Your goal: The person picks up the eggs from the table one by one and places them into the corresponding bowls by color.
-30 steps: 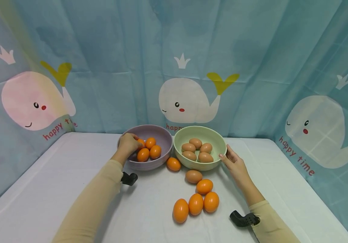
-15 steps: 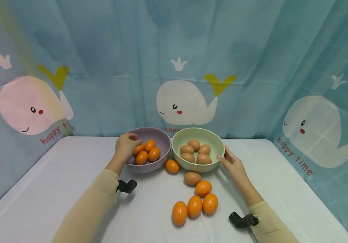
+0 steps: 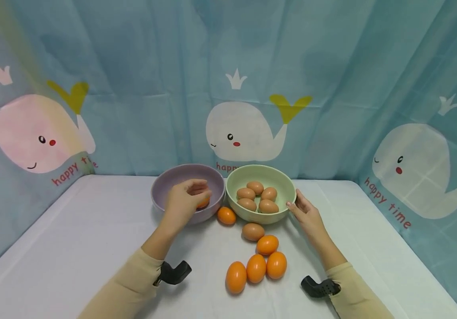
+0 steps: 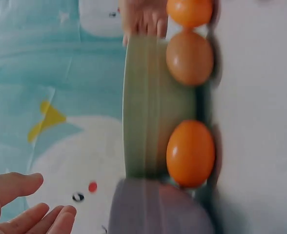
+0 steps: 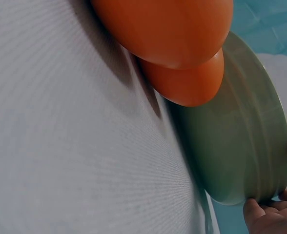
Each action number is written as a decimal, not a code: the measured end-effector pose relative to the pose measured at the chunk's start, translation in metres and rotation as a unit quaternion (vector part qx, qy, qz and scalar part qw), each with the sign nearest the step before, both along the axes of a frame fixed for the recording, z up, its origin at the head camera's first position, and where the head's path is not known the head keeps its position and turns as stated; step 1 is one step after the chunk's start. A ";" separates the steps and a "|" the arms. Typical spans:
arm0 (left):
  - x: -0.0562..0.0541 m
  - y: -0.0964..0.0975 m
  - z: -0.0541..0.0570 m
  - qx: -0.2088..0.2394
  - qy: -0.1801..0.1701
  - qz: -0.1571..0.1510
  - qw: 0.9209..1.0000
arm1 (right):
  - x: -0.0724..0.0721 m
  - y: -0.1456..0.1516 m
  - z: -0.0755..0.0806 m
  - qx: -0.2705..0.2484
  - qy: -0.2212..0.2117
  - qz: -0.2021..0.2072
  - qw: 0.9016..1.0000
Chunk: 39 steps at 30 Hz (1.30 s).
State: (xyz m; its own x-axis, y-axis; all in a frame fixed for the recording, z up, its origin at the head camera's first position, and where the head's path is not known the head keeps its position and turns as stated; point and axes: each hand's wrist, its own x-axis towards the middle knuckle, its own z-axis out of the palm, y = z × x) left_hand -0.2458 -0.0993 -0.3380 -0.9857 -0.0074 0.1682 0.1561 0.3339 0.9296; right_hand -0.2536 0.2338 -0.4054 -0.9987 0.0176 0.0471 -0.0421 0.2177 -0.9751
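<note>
My left hand (image 3: 184, 201) hovers over the purple bowl (image 3: 160, 188), fingers loosely bent and apart from the thumb. In the left wrist view, nothing shows between the left hand's (image 4: 26, 209) fingers and thumb. It hides most of the bowl's contents; part of one orange egg (image 3: 203, 203) shows past it. My right hand (image 3: 308, 219) holds the green bowl (image 3: 284, 181) by its right side, thumb near the rim, as the right wrist view also shows. Several brown eggs (image 3: 269, 206) lie in that bowl.
One orange egg (image 3: 226, 215) sits in front of where the bowls meet. A brown egg (image 3: 253, 231) lies before the green bowl, with several orange eggs (image 3: 256, 268) closer on the white table (image 3: 73, 248). A blue whale-print curtain (image 3: 145, 124) stands behind.
My left hand has moved from the purple bowl's left side rightward over its middle, now covering most of the orange eggs inside. The right hand stays at the green bowl.
</note>
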 end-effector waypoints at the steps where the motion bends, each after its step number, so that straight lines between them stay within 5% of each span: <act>1: 0.003 0.003 -0.001 0.005 0.000 -0.004 1.000 | 0.000 0.000 0.000 0.000 0.000 0.000 1.000; 19: 0.041 0.029 -0.023 -0.053 -0.029 -0.042 0.997 | -0.002 0.001 0.002 0.002 0.004 0.002 1.000; 32: 0.041 0.037 -0.043 -0.121 -0.075 -0.072 0.987 | -0.002 0.001 0.002 0.005 0.000 -0.004 1.000; 39: 0.036 0.041 -0.050 -0.165 -0.066 -0.065 0.982 | -0.001 0.000 0.000 0.003 0.001 -0.004 1.000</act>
